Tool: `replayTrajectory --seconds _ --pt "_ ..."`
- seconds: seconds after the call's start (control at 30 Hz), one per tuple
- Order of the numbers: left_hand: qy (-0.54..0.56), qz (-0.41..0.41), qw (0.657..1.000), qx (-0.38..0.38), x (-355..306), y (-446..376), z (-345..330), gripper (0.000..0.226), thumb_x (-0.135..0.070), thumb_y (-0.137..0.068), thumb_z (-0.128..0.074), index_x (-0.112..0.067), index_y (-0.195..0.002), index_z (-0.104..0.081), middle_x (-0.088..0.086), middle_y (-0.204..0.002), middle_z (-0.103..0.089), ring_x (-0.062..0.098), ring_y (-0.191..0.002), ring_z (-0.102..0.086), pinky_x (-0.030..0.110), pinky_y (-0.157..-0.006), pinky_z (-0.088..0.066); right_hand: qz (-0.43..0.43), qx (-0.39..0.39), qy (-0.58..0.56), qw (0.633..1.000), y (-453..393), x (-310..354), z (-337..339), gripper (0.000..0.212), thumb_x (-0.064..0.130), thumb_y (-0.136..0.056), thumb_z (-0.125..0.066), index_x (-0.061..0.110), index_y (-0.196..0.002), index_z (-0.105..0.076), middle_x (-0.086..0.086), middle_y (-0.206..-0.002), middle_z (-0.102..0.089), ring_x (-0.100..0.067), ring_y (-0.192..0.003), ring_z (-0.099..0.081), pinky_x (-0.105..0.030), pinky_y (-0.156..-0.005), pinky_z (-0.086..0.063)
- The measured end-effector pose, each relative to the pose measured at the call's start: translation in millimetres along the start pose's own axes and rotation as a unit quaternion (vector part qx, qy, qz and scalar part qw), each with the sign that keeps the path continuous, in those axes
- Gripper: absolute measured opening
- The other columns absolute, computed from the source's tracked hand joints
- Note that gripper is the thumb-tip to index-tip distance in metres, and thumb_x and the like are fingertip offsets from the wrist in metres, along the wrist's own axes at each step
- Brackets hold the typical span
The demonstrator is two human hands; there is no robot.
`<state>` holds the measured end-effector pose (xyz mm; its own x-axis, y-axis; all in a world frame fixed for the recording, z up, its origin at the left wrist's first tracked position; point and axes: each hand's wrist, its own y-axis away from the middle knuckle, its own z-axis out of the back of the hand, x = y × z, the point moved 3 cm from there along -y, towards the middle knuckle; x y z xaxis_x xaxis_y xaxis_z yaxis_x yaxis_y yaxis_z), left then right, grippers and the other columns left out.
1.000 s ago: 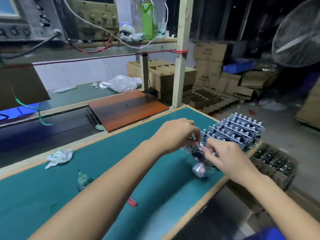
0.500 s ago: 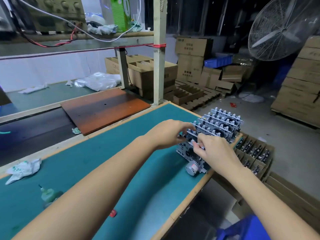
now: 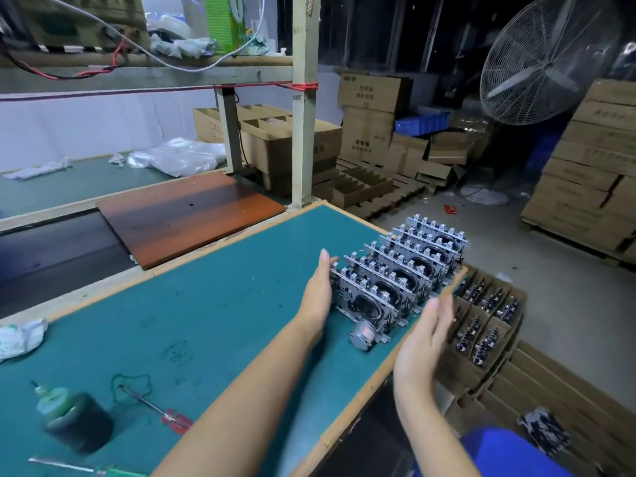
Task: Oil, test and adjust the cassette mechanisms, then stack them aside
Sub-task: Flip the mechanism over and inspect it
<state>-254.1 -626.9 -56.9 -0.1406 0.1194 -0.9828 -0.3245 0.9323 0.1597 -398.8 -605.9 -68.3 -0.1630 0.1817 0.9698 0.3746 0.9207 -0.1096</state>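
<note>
A row of several metal cassette mechanisms (image 3: 402,270) stands on edge at the right end of the green bench (image 3: 206,304). The nearest one shows a round silver motor (image 3: 362,334) at its foot. My left hand (image 3: 318,290) lies flat with straight fingers against the left side of the row's near end. My right hand (image 3: 426,335) is held flat and upright just off the right side of the row, near the bench edge, touching nothing I can make out. An oil bottle with a green top (image 3: 69,418) stands at the lower left.
A red-handled screwdriver (image 3: 158,409) and a green-handled one (image 3: 89,469) lie near the oil bottle. A crumpled cloth (image 3: 20,337) lies at the left. A divided carton of mechanisms (image 3: 485,315) sits on the floor past the bench's right edge. A brown board (image 3: 186,215) lies behind.
Both hands let go of the nearest mechanism, which now stands in the row, and opened flat on either side of it. The view shifted, bringing the oil bottle and screwdrivers into sight.
</note>
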Motion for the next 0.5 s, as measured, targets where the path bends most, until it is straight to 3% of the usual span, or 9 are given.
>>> replayTrajectory --seconds 0.07,0.1,0.17,0.27,0.3,0.4,0.5 --pt "0.012 0.001 1.000 -0.015 0 -2 -2 0.046 -0.061 -0.096 -0.027 -0.036 -0.111 -0.063 -0.021 -0.097 -0.064 -0.011 -0.082 -0.059 0.011 -0.071 -0.039 -0.031 0.000 -0.015 0.999 -2 -7 -9 0.049 0.026 -0.102 -0.032 0.009 -0.148 -0.025 -0.005 -0.155 -0.024 -0.006 -0.134 -0.028 0.001 -0.091 -0.019" --pt "0.017 0.001 1.000 -0.019 3 -3 -2 0.046 -0.061 -0.096 -0.029 -0.035 -0.106 -0.065 -0.022 -0.092 -0.065 -0.013 -0.077 -0.061 0.011 -0.068 -0.039 -0.036 0.003 -0.020 0.999 -3 -8 -13 0.049 0.026 -0.102 -0.033 0.008 -0.148 -0.025 -0.004 -0.155 -0.024 -0.005 -0.133 -0.028 0.002 -0.091 -0.019" --pt "0.042 0.010 0.999 -0.016 10 -5 -6 0.048 -0.061 -0.095 -0.032 -0.031 -0.103 -0.069 -0.014 -0.094 -0.072 -0.004 -0.082 -0.067 0.017 -0.074 -0.046 -0.036 -0.001 -0.021 0.999 -3 -11 -19 0.048 0.025 -0.102 -0.033 0.007 -0.147 -0.028 -0.005 -0.154 -0.026 -0.007 -0.134 -0.029 0.000 -0.094 -0.021" --pt "0.075 0.025 0.997 0.000 19 -2 -19 0.053 -0.061 -0.095 -0.034 -0.026 -0.110 -0.069 -0.005 -0.105 -0.073 0.010 -0.099 -0.067 0.031 -0.095 -0.047 -0.043 -0.026 -0.040 0.998 -4 -16 -19 0.046 0.026 -0.102 -0.034 0.006 -0.144 -0.035 -0.006 -0.150 -0.034 -0.005 -0.125 -0.037 0.005 -0.085 -0.029" --pt "0.080 0.025 0.996 0.004 21 -1 -23 0.052 -0.061 -0.095 -0.034 -0.026 -0.109 -0.070 -0.005 -0.105 -0.073 0.011 -0.101 -0.067 0.033 -0.098 -0.046 -0.046 -0.034 -0.047 0.997 -4 -19 -18 0.045 0.027 -0.102 -0.034 0.007 -0.143 -0.039 -0.006 -0.149 -0.038 -0.007 -0.125 -0.040 0.001 -0.089 -0.033" --pt "0.090 0.033 0.995 0.016 21 -4 -23 0.047 -0.060 -0.094 -0.038 -0.027 -0.097 -0.071 -0.005 -0.099 -0.074 0.010 -0.095 -0.069 0.031 -0.090 -0.048 -0.045 -0.038 -0.039 0.998 -2 -24 -15 0.045 0.030 -0.102 -0.033 0.007 -0.140 -0.042 -0.008 -0.147 -0.040 -0.017 -0.134 -0.039 -0.032 -0.112 -0.030" --pt "0.074 0.048 0.996 0.006 17 -6 -10 0.048 -0.061 -0.093 -0.040 -0.026 -0.094 -0.072 -0.008 -0.092 -0.075 0.009 -0.090 -0.069 0.027 -0.080 -0.049 -0.045 -0.031 -0.010 0.998 -5 -23 -18 0.051 0.034 -0.102 -0.032 0.007 -0.144 -0.033 -0.006 -0.152 -0.031 -0.016 -0.140 -0.029 -0.036 -0.117 -0.020"
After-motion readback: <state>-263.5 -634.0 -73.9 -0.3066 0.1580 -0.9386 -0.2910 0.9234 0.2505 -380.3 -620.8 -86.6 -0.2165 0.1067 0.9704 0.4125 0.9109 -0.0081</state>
